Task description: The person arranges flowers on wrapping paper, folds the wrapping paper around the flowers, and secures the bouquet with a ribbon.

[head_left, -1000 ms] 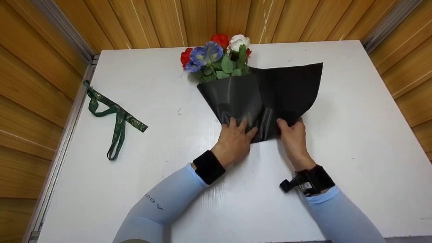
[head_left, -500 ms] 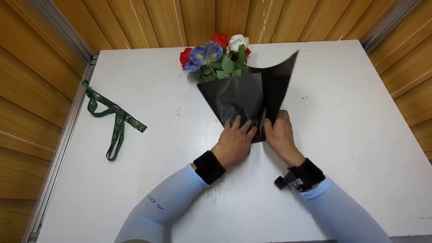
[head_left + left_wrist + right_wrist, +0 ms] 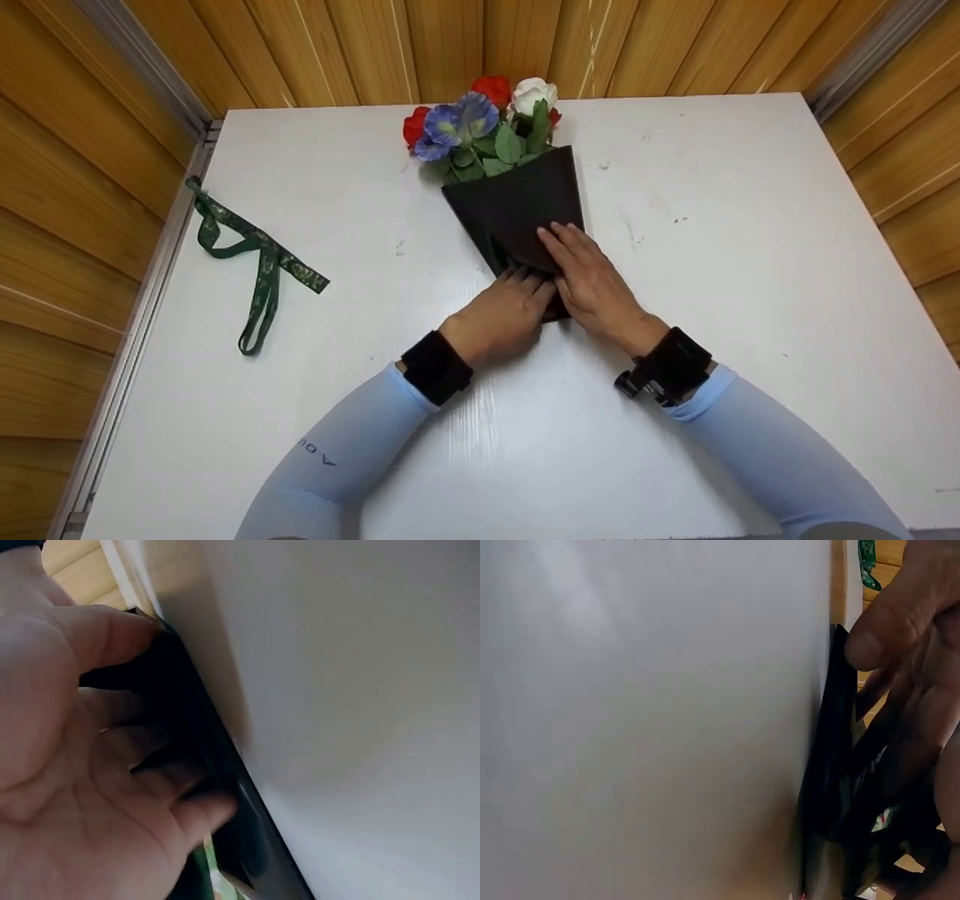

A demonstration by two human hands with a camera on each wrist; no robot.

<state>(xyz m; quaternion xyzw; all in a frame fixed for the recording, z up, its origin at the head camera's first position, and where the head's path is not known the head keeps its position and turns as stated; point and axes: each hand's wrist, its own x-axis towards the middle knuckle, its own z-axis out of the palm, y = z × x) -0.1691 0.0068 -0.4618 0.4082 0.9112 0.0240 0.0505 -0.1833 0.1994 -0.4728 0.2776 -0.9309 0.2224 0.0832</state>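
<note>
A bouquet of red, white and blue-violet flowers [image 3: 457,124] with green leaves lies at the back of the table, its stems hidden in black wrapping paper [image 3: 517,199]. My right hand [image 3: 596,289] presses on the right side of the folded-over paper, fingers straight. Low on the wrap, my left hand [image 3: 499,311] has its fingertips under the edge of that flap. In the left wrist view the fingers of the left hand [image 3: 90,765] reach loosely over the dark paper [image 3: 255,840]. The right wrist view has the thumb of the right hand [image 3: 922,682] beside the paper's narrow end [image 3: 829,742].
A green patterned ribbon [image 3: 264,251], partly looped, lies on the left of the white table [image 3: 750,315]. Wood-panelled walls [image 3: 517,45] stand behind and at both sides. A metal rail [image 3: 142,322] runs along the left edge.
My right hand has brought the loose right side of the paper leftward over the front of the wrap. The left hand has slipped from on top to partly beneath the flap.
</note>
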